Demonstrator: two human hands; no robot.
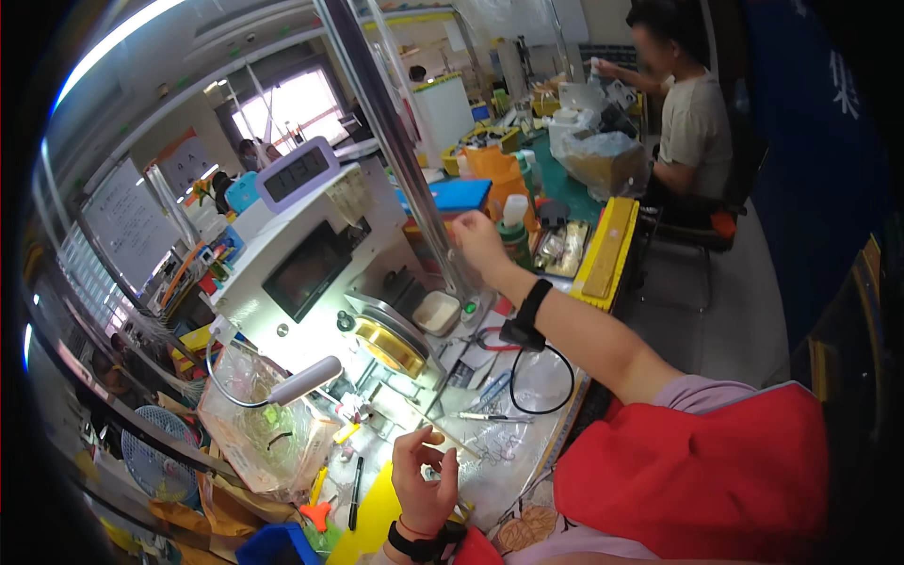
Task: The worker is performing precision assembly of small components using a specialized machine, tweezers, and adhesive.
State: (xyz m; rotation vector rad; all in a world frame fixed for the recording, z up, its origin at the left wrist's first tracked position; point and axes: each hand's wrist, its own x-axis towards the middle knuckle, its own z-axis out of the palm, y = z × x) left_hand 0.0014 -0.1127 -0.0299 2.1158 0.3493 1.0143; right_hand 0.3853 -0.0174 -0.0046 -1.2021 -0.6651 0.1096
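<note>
My right hand [480, 247] is raised at the far end of the bench, beside an upright metal post [428, 212]. Its fingers are pinched together, and whatever may be between them is too small to make out. My left hand [424, 480] hovers over the near edge, fingers loosely bent, thumb apart from them and nothing visible in it. One fingertip has a yellowish cover. Beyond it stands a white machine [282, 245] with a dark screen [306, 271] and a gold spool [391, 348]. A white lamp [309, 379] lights the metal fixture [400, 410] below the spool.
A plastic-lined box [259, 433] sits left, near a black pen [355, 494], a yellow sheet [372, 523] and a blue bin [281, 546]. Red-handled pliers [494, 341] and a white pen [480, 416] lie right. Green bottles [514, 240] stand behind. A person [695, 122] sits further off.
</note>
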